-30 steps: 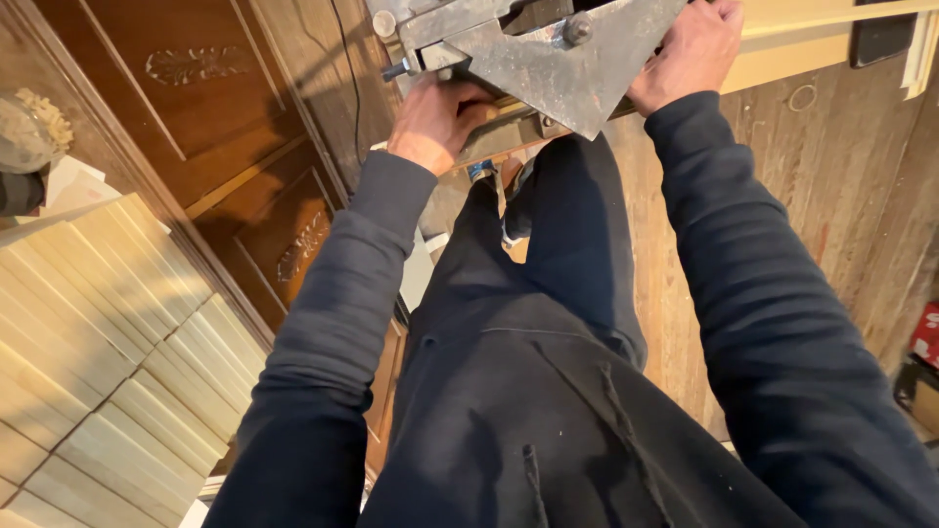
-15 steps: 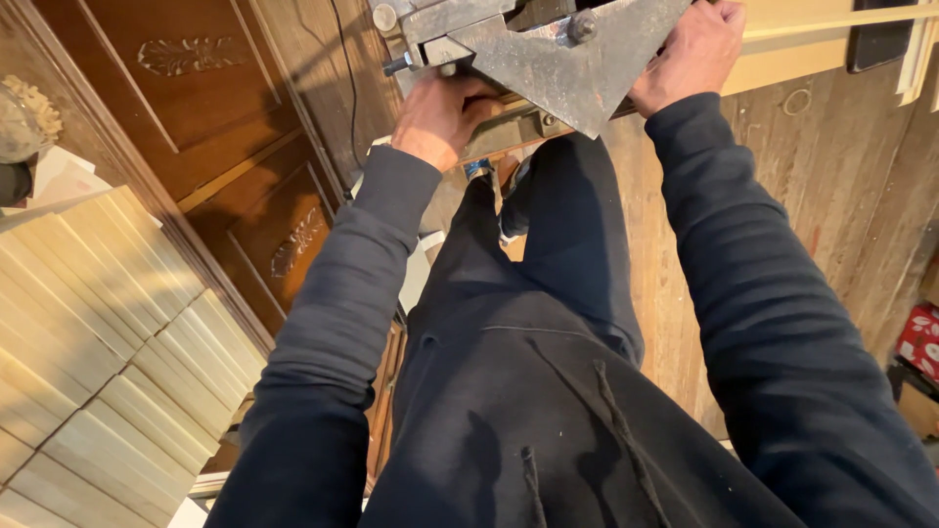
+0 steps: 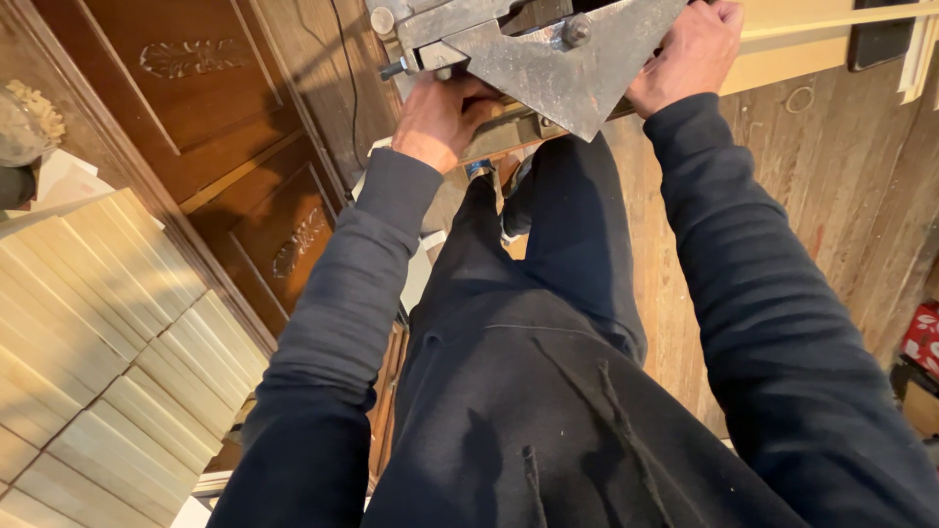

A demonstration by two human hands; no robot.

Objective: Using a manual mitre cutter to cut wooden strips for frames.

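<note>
Metal jig gripped in both hands at the top of the view, above a plank floor.
Stacked pale boards [image 3: 108, 342] and a carved door [image 3: 225, 127] crowd the left; the left hand [image 3: 440, 115] is closed under the jig [image 3: 548, 59], the right hand [image 3: 690, 54] clasped on its edge; steady seating is judged next; open floor [image 3: 831, 205] lies right.

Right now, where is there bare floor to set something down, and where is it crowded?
Bare plank floor lies right of the right arm, up to the red box. Crowded: left side, with stacked pale boards against the carved door; and top centre, where both hands grip the metal tool.
</note>
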